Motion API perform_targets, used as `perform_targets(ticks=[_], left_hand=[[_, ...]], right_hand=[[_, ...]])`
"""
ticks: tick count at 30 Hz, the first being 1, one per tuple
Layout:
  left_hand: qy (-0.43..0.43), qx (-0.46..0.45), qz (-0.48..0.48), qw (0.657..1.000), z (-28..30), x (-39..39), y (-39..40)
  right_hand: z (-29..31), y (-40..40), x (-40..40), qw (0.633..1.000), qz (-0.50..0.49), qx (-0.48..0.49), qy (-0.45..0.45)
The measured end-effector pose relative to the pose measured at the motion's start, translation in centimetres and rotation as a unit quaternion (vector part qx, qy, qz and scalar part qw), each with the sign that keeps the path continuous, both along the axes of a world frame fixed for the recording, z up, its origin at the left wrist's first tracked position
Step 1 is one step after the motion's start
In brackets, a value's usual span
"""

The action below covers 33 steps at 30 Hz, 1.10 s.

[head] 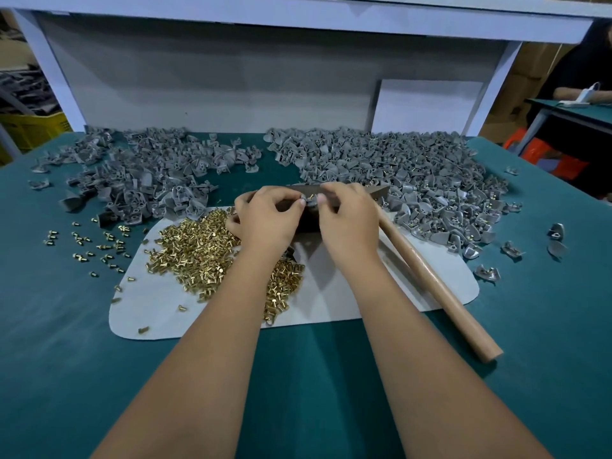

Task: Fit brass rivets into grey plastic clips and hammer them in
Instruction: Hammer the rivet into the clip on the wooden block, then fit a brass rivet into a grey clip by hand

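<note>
While both hands pinch one grey clip, left hand should steady it as right hand seats the rivet straight.

Brass-gold rivets are glinting on a pale grey mat, grey clips lying over the teal table.

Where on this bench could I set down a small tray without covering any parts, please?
The bare green table top nearest you, left of the forearms, is free, as is the near right corner beyond the hammer handle. The back is crowded with grey clip piles; brass rivets cover the left of the white mat, and both hands work at its centre.
</note>
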<state>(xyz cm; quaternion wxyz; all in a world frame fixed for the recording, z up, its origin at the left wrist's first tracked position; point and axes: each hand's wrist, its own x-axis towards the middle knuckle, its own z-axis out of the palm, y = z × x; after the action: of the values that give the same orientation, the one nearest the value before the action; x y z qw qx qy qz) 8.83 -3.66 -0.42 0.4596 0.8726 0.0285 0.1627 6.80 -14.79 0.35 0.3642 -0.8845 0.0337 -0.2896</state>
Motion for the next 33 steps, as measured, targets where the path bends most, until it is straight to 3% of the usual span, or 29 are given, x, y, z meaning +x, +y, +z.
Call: perform_targets(ticks=[6, 12, 18, 23, 33], left_hand=[[-0.006, 0.000, 0.003, 1.000, -0.1, 0.4, 0.0], [-0.008, 0.009, 0.001, 1.000, 0.0, 0.5, 0.0], [-0.005, 0.012, -0.001, 1.000, 0.0, 0.6, 0.0], [-0.012, 0.006, -0.005, 1.000, 0.0, 0.4, 0.0], [-0.026, 0.001, -0.015, 1.000, 0.1, 0.3, 0.0]], right_hand=[[0.0, 0.5, 2.1, 0.998, -0.035, 0.022, 0.036], [0.1, 0.3, 2.3, 0.998, 0.009, 0.058, 0.029], [0.1, 0.4, 2.4, 0.999, -0.017, -0.011, 0.041], [0.6, 0.8, 2.4, 0.997, -0.035, 0.001, 0.065], [0.1, 1.2, 2.4, 1.000, -0.023, -0.010, -0.002]])
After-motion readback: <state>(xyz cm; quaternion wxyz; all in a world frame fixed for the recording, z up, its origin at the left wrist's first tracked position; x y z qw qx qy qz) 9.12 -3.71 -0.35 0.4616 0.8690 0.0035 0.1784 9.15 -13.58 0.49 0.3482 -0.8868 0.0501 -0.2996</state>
